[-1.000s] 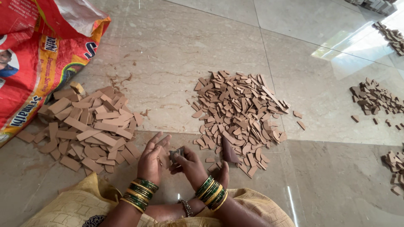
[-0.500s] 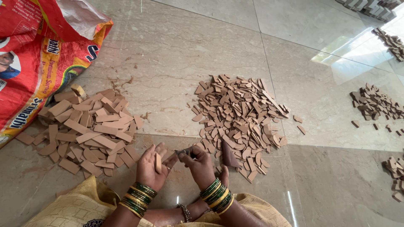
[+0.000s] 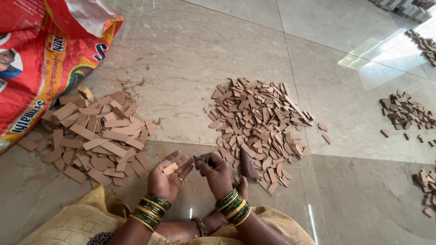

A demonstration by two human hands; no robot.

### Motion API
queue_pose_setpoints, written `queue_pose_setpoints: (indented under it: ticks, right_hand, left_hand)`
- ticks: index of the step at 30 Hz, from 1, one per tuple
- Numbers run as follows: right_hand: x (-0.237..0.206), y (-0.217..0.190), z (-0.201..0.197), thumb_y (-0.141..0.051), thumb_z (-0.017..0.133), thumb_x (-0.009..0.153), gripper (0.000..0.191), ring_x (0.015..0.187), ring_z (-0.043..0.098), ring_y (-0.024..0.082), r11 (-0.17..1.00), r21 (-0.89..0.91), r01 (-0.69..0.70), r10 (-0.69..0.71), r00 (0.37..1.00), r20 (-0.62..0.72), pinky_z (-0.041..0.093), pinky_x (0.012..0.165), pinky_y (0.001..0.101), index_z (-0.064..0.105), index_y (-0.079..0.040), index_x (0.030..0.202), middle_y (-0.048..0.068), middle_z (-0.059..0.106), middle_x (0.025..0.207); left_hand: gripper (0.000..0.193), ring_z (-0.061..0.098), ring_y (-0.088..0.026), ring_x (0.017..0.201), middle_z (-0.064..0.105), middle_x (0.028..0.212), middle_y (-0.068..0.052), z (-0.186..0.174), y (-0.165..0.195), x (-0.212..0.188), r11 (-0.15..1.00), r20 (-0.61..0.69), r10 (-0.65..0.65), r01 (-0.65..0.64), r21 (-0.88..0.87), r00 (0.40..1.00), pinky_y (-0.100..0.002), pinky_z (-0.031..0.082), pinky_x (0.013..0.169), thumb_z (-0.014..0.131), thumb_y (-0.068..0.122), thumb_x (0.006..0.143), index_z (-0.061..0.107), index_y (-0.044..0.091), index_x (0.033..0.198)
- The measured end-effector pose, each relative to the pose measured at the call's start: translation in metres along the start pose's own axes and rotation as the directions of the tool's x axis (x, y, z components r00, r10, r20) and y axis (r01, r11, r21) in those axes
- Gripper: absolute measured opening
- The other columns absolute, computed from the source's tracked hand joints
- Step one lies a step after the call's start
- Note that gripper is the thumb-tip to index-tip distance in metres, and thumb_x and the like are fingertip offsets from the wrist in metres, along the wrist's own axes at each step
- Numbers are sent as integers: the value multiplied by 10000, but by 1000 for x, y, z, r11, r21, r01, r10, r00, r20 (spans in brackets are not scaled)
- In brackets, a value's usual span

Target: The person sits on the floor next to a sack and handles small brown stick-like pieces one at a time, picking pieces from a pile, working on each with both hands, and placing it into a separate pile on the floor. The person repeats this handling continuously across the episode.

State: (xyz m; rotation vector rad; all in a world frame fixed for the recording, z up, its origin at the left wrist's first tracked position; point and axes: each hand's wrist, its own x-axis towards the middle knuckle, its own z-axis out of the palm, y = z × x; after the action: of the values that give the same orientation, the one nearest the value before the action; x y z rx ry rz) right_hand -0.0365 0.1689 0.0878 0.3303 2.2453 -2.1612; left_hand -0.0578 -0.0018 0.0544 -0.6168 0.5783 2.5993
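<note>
I sit on a polished stone floor with both hands low in the middle of the head view. My left hand (image 3: 167, 178) is palm up, fingers spread, with a small tan piece (image 3: 170, 168) lying on it. My right hand (image 3: 217, 173) pinches a small dark, flat thing (image 3: 198, 161) between thumb and fingers, just beside the left fingertips. Both wrists carry green and gold bangles. A pile of long tan strips (image 3: 93, 134) lies to the left, a pile of small cut tan pieces (image 3: 259, 122) to the right.
A red printed sack (image 3: 41, 68) lies at the upper left. Darker brown piece piles sit at the right (image 3: 405, 111), the far right edge (image 3: 425, 181) and the top right (image 3: 424, 43). My yellow garment (image 3: 72, 224) fills the bottom left.
My left hand has opened and turned palm up with a tan piece on it. My right hand has stayed close beside it, pinching the dark thing. The view has shifted slightly.
</note>
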Motion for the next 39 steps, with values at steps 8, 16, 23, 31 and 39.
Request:
queue_pose_setpoints:
  ticks: [8, 16, 23, 31, 39]
  right_hand:
    - [5, 2, -7, -53, 703, 905, 98, 645, 584, 50, 1000, -16, -5, 5, 1000, -2, 479, 585, 213, 719, -3, 988, -2, 693, 763]
    - [-4, 11, 8, -55, 744, 901, 100, 714, 642, 74, 984, -176, -2, 14, 998, 66, 509, 636, 231, 753, 29, 953, 67, 756, 818]
    - [-22, -16, 26, -33, 700, 893, 132, 789, 741, 130, 950, -247, 191, -175, 981, 83, 596, 700, 267, 749, 47, 986, 101, 746, 916]
    - [-41, -32, 44, 19, 697, 871, 93, 761, 764, 183, 871, -392, 295, -298, 953, 54, 623, 677, 281, 759, -1, 938, 95, 753, 949]
    - [-43, -24, 45, 44, 683, 880, 109, 782, 756, 221, 783, -417, 462, -452, 883, 129, 609, 681, 308, 738, 25, 972, 143, 739, 941]
  left_hand:
    - [462, 609, -182, 1056, 708, 1218, -124, 1, 7, -1, 816, 6, 116, -99, 570, 993, -352, 458, 901, 383, 171, 909, 588, 34, 1299]
    - [429, 649, -257, 1009, 693, 1152, -187, 3, 2, -4, 958, -42, 4, 8, 286, 999, -396, 506, 913, 349, 295, 1024, 560, 54, 1308]
    - [559, 659, -219, 983, 721, 1155, -182, 15, -7, -14, 971, 9, 16, -17, 238, 1000, -369, 515, 880, 253, 444, 1063, 557, 41, 1304]
    - [694, 644, -202, 987, 661, 1147, -120, 25, -10, -29, 935, -43, 52, -34, 354, 998, -361, 536, 896, 218, 551, 1060, 599, 52, 1358]
    - [681, 656, -260, 1099, 676, 1176, -189, 27, -8, -30, 955, 53, 78, -90, 281, 995, -409, 511, 1014, 249, 549, 1057, 525, 36, 1410]
